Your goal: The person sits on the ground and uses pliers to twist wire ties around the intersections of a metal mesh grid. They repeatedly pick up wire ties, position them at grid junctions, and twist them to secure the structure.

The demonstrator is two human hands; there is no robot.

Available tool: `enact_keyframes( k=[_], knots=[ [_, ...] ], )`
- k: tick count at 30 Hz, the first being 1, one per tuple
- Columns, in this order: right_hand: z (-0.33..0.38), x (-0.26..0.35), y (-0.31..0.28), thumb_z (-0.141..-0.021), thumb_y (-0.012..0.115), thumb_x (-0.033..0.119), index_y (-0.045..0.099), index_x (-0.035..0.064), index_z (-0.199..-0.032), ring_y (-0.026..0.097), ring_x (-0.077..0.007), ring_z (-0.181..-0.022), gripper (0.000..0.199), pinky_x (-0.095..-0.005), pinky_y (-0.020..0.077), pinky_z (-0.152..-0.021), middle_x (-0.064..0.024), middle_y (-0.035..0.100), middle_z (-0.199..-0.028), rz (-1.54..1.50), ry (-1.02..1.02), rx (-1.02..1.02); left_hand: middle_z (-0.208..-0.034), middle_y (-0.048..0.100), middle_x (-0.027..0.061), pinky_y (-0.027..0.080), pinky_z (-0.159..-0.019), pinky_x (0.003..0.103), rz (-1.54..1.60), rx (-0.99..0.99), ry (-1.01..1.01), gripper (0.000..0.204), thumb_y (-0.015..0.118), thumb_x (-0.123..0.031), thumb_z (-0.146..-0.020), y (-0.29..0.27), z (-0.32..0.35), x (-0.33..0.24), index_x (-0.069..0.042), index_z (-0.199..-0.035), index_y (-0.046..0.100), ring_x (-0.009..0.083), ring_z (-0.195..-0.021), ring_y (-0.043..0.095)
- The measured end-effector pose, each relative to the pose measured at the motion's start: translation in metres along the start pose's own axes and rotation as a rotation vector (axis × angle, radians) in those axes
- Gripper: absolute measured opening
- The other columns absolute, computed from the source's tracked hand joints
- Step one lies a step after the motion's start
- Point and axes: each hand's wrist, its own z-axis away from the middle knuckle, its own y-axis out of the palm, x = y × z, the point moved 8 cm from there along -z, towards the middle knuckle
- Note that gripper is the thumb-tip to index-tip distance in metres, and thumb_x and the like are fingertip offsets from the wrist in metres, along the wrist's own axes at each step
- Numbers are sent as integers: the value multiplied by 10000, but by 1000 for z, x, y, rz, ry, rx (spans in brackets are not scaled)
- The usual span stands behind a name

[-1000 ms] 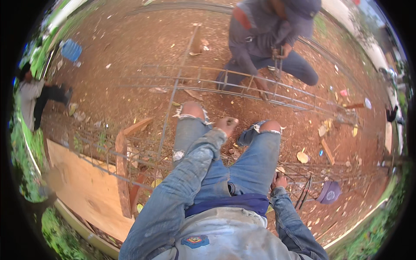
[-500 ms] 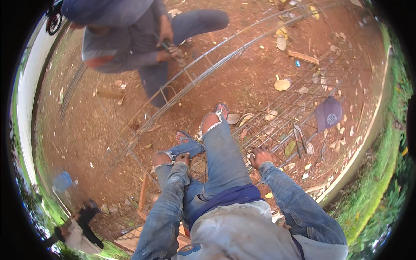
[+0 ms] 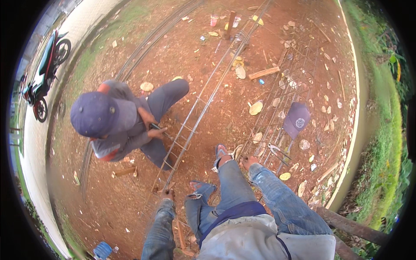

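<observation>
A long rebar cage [image 3: 196, 112] runs from close to my left knee up to the far side. My left hand [image 3: 167, 195] is closed round a bar at its near end. A second, wider rebar cage [image 3: 277, 102] lies on the soil at the right. At its near end, beside my right foot, my right hand [image 3: 250, 161] has its fingers curled over the bars; the fingertips are partly hidden. End-cutting pincers [image 3: 279, 153] lie on the bars just right of that hand. A purple cap [image 3: 297, 120] rests on the same cage.
Across the long cage a co-worker [image 3: 125, 117] in a cap squats, holding a dark-handled tool [image 3: 155, 126] at its bars. Long loose bars [image 3: 151, 41] lie behind. Wood pieces [image 3: 264, 73] and dry leaves [image 3: 256, 108] litter the soil. A motorcycle [image 3: 45, 71] stands far left.
My view has swung, showing more of the co-worker and the motorcycle. My left hand has moved from beside my knee onto the long cage. My right hand's fingers are less spread.
</observation>
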Motion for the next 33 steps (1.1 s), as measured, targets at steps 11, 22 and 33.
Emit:
enact_keyframes(
  k=[11,22,33],
  knots=[
    [-148,-146,-313,-754,608,173,523,100,-1148,449,-399,-1115,410,-466,362,-952,-209,464,-1223,-309,244,-574,-788,659,112,493,-581,332,-469,214,-232,249,631,-188,-808,260,3,-130,22,-943,624,197,-660,627],
    [-255,-247,-286,-892,356,399,499,24,-1201,297,-449,-1252,506,-565,278,-991,-226,390,-1312,40,310,-562,-1057,587,190,464,-835,437,-1282,575,938,328,489,-334,-863,890,-289,-452,-86,-1043,605,387,-964,561],
    [-267,-276,-282,-916,288,405,532,17,-1157,352,-431,-1207,518,-573,268,-990,-212,465,-1232,110,256,-478,-1312,413,134,309,-1016,420,-1535,119,1549,406,588,-253,-767,1101,-408,-579,-70,-1128,564,315,-1260,317]
  ],
)
